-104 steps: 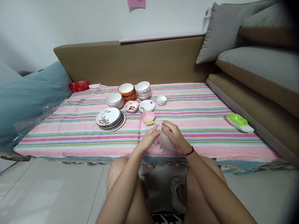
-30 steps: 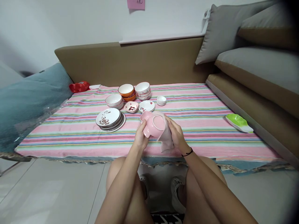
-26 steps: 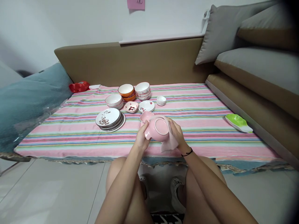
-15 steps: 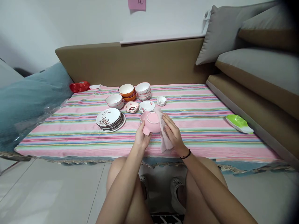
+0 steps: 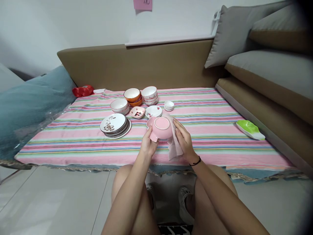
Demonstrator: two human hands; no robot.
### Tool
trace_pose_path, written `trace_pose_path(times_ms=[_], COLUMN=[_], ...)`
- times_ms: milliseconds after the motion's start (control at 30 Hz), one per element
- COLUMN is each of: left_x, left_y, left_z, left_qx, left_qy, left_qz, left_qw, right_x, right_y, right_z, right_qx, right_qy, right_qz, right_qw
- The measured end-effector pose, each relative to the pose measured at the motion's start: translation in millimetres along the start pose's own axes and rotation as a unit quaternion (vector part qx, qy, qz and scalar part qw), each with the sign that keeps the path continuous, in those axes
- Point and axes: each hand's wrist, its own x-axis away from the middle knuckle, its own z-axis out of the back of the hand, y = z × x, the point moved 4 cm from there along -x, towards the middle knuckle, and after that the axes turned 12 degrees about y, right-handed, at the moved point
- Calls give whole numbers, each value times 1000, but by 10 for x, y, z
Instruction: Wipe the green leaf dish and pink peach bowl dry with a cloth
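A pink bowl (image 5: 161, 132) is tilted so that its round base ring faces me, held above the striped cloth. My left hand (image 5: 148, 143) grips it by the short handle-like lip on its left side. Against the bowl's right side my right hand (image 5: 184, 140) presses a thin, pale pink cloth (image 5: 174, 148), whose lower end hangs loose. The fingers of the right hand lie close together over the cloth. Just behind the bowl is a small stack of flowered white plates (image 5: 153, 111). The bowl's inside is hidden from me.
Stacked dark-rimmed plates (image 5: 113, 123), a white bowl stack (image 5: 119, 105), orange bowls (image 5: 132, 94), flowered bowls (image 5: 149, 93), a square pink dish (image 5: 137, 112) and small white dishes (image 5: 169, 105) stand behind. A green leaf-shaped dish (image 5: 249, 129) lies right, near stacked cushions (image 5: 264, 85).
My right hand and the cloth have shifted slightly right along the bowl's side, uncovering more of it. The bowl has turned a little, its base ring now further right. The left hand keeps its grip.
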Motion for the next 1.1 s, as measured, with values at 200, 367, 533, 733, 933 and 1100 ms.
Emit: trace_pose_path(times_ms=[200, 367, 533, 733, 933, 1100], left_x=[1, -6, -8, -3, -53, -119], left_y=[-31, -67, 6, 99, 114, 67], left_z=[3, 36, 32, 42, 108, 186], left_qx=[-47, -57, -76, -169, -177, -172], left_qy=[-72, -86, -94, -151, -112, -17], left_qz=[-26, -32, -60, -55, -29, -14], left_qw=[996, 994, 991, 972, 977, 985], right_x=[28, -31, -62, -53, -4, 2], right_y=[-81, 6, 166, 352, 321, 300], right_z=[11, 21, 43, 121, 104, 37], right_qx=[2, -55, -110, -175, -188, -184], right_qy=[-10, 34, 45, 15, -38, -43], right_qz=[31, -82, -188, -338, -378, -365], right_qw=[999, 995, 975, 925, 906, 911])
